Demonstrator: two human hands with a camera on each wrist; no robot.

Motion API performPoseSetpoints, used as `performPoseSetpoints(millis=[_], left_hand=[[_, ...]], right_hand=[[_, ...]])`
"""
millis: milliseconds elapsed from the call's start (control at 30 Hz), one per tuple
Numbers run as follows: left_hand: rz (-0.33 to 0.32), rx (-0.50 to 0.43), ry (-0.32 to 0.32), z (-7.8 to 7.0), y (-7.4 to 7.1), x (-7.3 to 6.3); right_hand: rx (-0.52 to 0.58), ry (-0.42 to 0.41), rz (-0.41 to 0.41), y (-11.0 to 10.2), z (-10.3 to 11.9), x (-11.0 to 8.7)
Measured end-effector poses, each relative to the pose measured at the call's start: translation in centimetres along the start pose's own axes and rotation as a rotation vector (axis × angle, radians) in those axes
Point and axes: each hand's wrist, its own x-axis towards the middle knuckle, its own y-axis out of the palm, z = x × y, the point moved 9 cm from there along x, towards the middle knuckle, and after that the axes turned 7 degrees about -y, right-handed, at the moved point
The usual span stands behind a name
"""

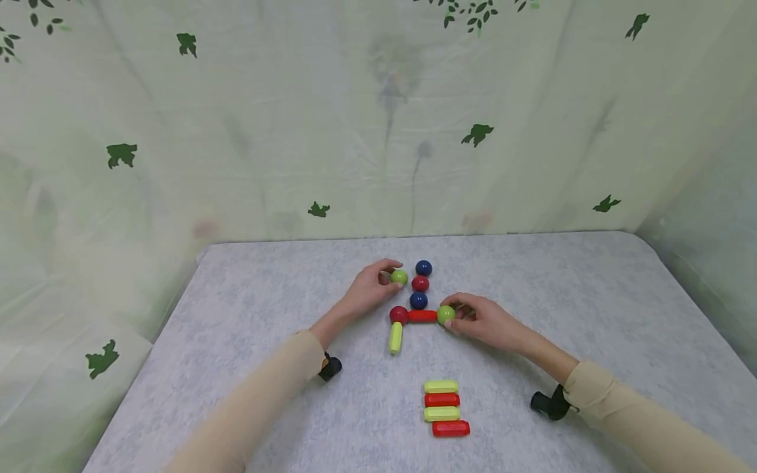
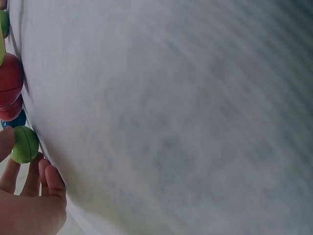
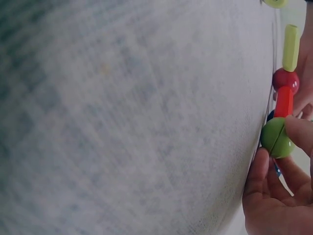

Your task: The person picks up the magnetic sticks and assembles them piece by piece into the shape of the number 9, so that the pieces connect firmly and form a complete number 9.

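My left hand pinches a green ball between thumb and fingers, and the left wrist view shows the same green ball with a seam round it. My right hand grips another green ball, seen close in the right wrist view. From that ball a red stick runs left to a red ball. A yellow-green stick points from the red ball toward the near side. Between the hands lie two blue balls and a second red ball in a row.
Nearer the front, yellow-green sticks and red sticks lie in a stacked column on the grey tabletop. A patterned cloth hangs behind the table's far edge.
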Motion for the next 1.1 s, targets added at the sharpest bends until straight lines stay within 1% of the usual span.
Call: performPoseSetpoints(millis=[100,233,367,500,667,900,1000,1100], left_hand=[[-0.014,0.014,0.002,-0.1,0.2,0.1],[-0.047,-0.003,0.0,0.0,-0.1,-0.2],[-0.083,-0.026,-0.006,0.2,-0.8,-0.8],[-0.091,-0.053,-0.016,0.3,-1.3,-1.7],[-0.091,-0.091,-0.014,0.1,-1.7,-3.4],[-0.094,-0.093,-0.029,0.1,-2.0,-6.3],[-0.077,-0.09,-0.03,0.6,-2.0,-7.6],[-0.045,-0.09,-0.039,1.1,-1.9,-9.1]], right_hand=[[0.002,-0.001,0.003,0.1,0.0,0.0],[-0.003,-0.006,0.003,0.1,0.0,0.1],[-0.002,-0.008,0.002,0.1,0.2,0.1],[-0.001,-0.008,0.003,0.1,0.1,0.0],[-0.002,-0.012,0.003,0.1,0.2,0.0],[0.002,-0.009,0.002,0.0,0.3,-0.1],[0.006,-0.018,0.001,0.0,0.3,0.0],[0.008,-0.021,0.002,0.1,0.3,0.0]])
